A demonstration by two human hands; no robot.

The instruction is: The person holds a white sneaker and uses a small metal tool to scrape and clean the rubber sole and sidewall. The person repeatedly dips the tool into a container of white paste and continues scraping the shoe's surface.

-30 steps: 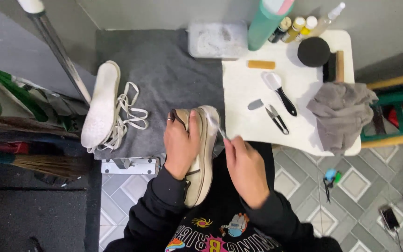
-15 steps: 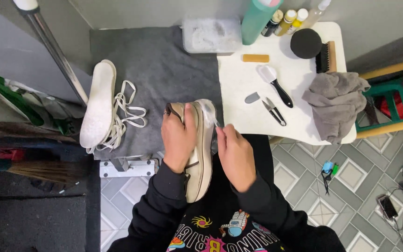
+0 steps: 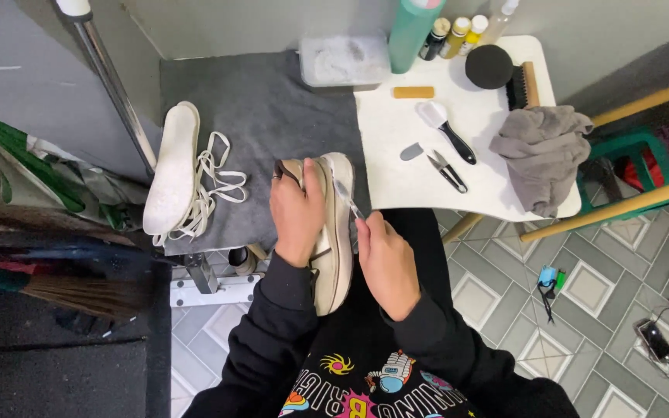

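From the head view, a cream sneaker (image 3: 333,232) is held on its side over the lap, clamped by the left hand (image 3: 297,214) wrapped round the upper. A small brush (image 3: 348,198) is gripped in the right hand (image 3: 385,259) and pressed to the sole edge. An insole (image 3: 172,166) and laces (image 3: 212,182) are laid on the grey mat (image 3: 265,108). Snips (image 3: 448,170) and a grey cloth (image 3: 540,151) are left on the white tabletop (image 3: 396,147).

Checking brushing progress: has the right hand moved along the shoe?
Yes. The right hand has slid slightly toward the shoe heel, nearer the person.
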